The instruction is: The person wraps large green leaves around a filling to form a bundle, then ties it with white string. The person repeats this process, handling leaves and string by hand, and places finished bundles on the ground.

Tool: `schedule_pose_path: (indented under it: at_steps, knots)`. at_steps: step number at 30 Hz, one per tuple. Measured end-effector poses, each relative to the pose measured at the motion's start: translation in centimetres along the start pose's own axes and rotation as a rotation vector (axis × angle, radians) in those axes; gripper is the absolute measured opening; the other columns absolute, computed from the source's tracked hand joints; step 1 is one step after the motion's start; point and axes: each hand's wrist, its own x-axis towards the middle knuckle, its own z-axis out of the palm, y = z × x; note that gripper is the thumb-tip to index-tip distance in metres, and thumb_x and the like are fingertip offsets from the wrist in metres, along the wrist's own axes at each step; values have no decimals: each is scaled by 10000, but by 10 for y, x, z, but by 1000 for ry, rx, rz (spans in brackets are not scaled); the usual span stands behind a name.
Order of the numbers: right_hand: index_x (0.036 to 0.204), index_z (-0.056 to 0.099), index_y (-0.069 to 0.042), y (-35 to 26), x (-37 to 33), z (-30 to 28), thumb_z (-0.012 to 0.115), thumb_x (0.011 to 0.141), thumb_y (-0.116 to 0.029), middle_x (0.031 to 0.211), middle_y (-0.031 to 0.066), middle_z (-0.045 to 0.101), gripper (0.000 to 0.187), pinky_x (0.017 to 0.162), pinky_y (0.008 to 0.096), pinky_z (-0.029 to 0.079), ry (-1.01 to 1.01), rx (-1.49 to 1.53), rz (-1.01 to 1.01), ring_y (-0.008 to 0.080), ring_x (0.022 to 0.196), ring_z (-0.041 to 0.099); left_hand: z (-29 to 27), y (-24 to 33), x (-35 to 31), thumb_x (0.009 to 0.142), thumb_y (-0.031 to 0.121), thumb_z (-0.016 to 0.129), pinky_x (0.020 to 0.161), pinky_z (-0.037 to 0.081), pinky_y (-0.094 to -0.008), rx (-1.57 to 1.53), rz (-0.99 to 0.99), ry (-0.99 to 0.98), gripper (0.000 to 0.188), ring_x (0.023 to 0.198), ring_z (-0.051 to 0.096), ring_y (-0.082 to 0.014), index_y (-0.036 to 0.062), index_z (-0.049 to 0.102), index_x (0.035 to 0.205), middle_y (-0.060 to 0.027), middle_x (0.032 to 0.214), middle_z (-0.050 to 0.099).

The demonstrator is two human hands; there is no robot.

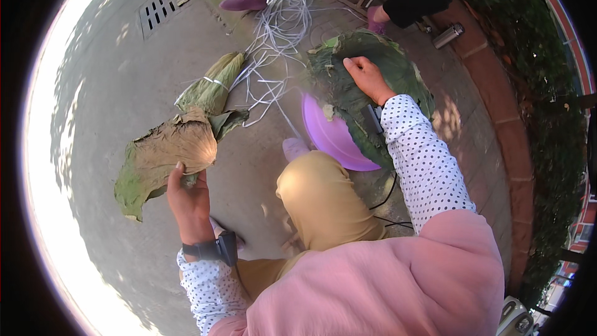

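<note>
My left hand (188, 202) pinches a dried lotus leaf (174, 143), brown in the middle and green at its lower edge, with the thumb on top and the fingers mostly beneath. Higher up on the right, my right hand (368, 78) is closed against a large dark green lotus leaf (398, 68); its fingertips are partly hidden. This leaf covers much of a purple plastic basin (336, 134), whose left part shows. Beyond the brown leaf, a folded bundle of leaves (214, 84) lies on the ground, tied with a white strip.
A tangle of white plastic strips (283, 22) spreads over the pavement ahead. Another person sits opposite, one purple shoe (244, 2) beside the strips. A metal flask (449, 35) lies near the brick curb (491, 87) at right. A drain grate (160, 11) is at far left.
</note>
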Motion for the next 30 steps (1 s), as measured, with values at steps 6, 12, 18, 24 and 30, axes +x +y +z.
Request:
schedule_pose_path:
  at_steps: [6, 12, 18, 24, 30]
  knots:
    - [1228, 662, -40, -30, 7, -11, 731, 937, -386, 1337, 152, 627, 457, 1104, 503, 388, 196, -534, -105, 348, 1320, 506, -4, 2, 0, 963, 17, 569, 1085, 551, -474, -19, -32, 15, 470, 1251, 639, -290, 0, 485, 1425, -131, 1392, 607]
    - [1402, 573, -96, -35, 28, -12, 764, 911, -439, 1578, 157, 415, 629, 1223, 590, 203, 143, -693, -180, 368, 1517, 268, 2, 4, -1, 957, 19, 606, 1053, 577, -485, 12, -39, 72, 389, 1190, 680, -292, -20, 548, 1340, -130, 1296, 676]
    - [1630, 368, -193, -32, 42, -2, 556, 984, -632, 1743, 96, 188, 803, 1253, 668, 49, -132, -819, 34, 359, 1618, 50, 4, 6, -5, 950, 15, 619, 1049, 574, -481, -1, -60, 71, 394, 1197, 676, -284, -7, 554, 1339, -122, 1305, 676]
    - [1643, 352, -215, -36, 53, 2, 448, 1007, -684, 1755, 72, 167, 796, 1259, 664, 22, -245, -897, 131, 353, 1620, 53, 2, 6, -4, 948, 11, 620, 1048, 573, -478, 1, -70, 83, 406, 1201, 674, -282, -3, 552, 1349, -117, 1304, 678]
    - [1637, 358, -189, -29, 55, -11, 489, 1013, -634, 1749, 81, 193, 777, 1267, 639, 35, -181, -688, 120, 314, 1622, 87, 7, 7, -10, 948, 13, 623, 1039, 577, -470, -53, -72, 65, 357, 1170, 683, -280, 2, 575, 1302, -113, 1289, 677]
